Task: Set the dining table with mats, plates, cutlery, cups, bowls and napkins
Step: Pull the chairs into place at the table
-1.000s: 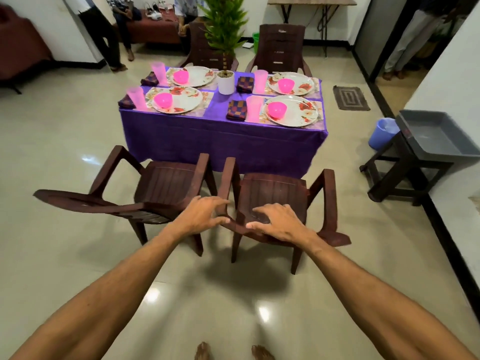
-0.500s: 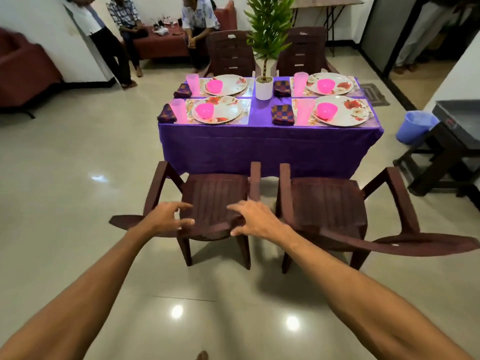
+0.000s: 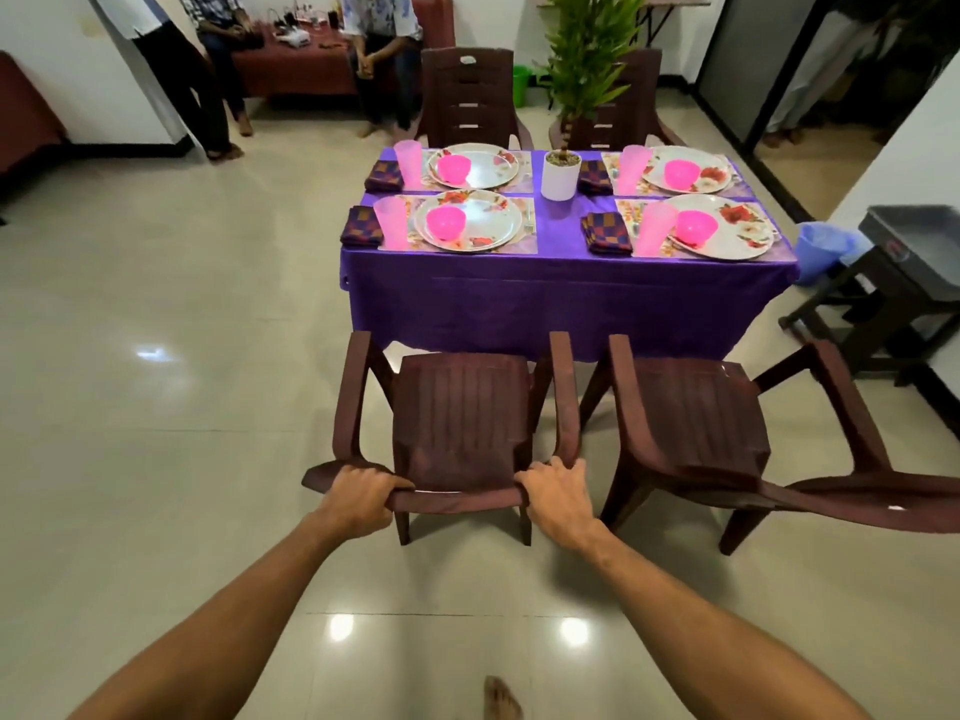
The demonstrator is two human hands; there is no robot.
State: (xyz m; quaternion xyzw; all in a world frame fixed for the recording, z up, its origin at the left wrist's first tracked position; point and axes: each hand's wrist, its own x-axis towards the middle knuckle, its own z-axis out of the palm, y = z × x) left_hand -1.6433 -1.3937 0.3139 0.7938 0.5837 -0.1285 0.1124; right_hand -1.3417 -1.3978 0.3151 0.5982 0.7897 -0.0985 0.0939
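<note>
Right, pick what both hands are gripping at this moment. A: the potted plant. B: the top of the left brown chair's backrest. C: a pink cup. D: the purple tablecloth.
B: the left hand and right hand each close a grip on the top edge of the left brown chair, short of the table.

Both hands, left hand (image 3: pixel 358 498) and right hand (image 3: pixel 553 493), now grip the left chair's (image 3: pixel 462 423) backrest top, no longer hovering open.

Bare forearms, no sleeves, bare hands (image 3: pixel 358 498), seemingly barefoot (one foot (image 3: pixel 501 699) visible).
</note>
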